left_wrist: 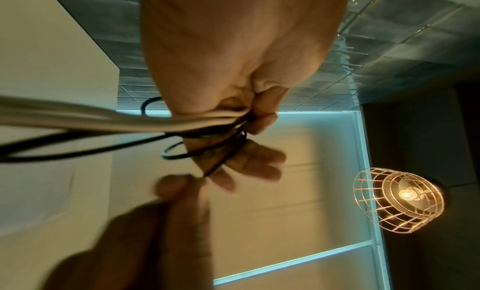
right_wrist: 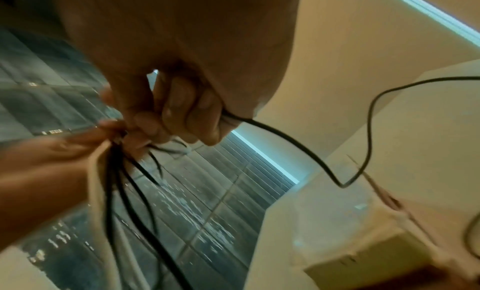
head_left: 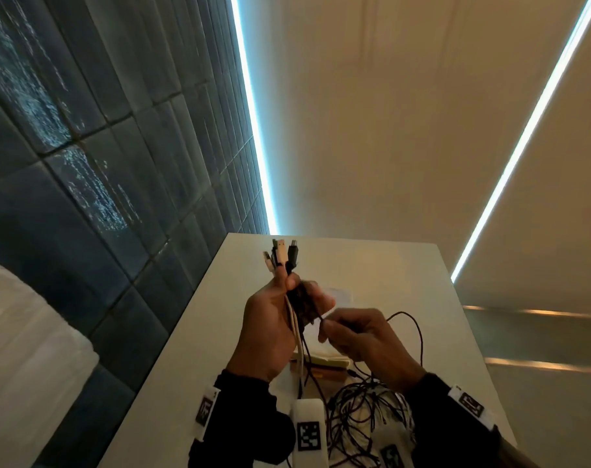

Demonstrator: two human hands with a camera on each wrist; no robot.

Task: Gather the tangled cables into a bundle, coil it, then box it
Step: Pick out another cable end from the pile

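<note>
My left hand (head_left: 280, 315) is raised over the table and grips a bundle of cables (head_left: 295, 319), white and black, with their plug ends (head_left: 282, 253) sticking up above my fingers. In the left wrist view the same bundle (left_wrist: 182, 122) runs across my palm under my curled fingers (left_wrist: 262, 118). My right hand (head_left: 351, 336) pinches a thin black cable (head_left: 419, 332) right beside the bundle; this cable (right_wrist: 298, 142) leaves my fist and loops down. A tangle of black and white cables (head_left: 365, 413) lies on the table below my wrists.
The white table (head_left: 439, 332) stands against a dark tiled wall (head_left: 101, 197) on its left. A cardboard box (head_left: 324, 363) with open flaps sits under my hands, and it shows as a pale box (right_wrist: 376, 243) in the right wrist view. A wire-cage lamp (left_wrist: 400, 200) hangs overhead.
</note>
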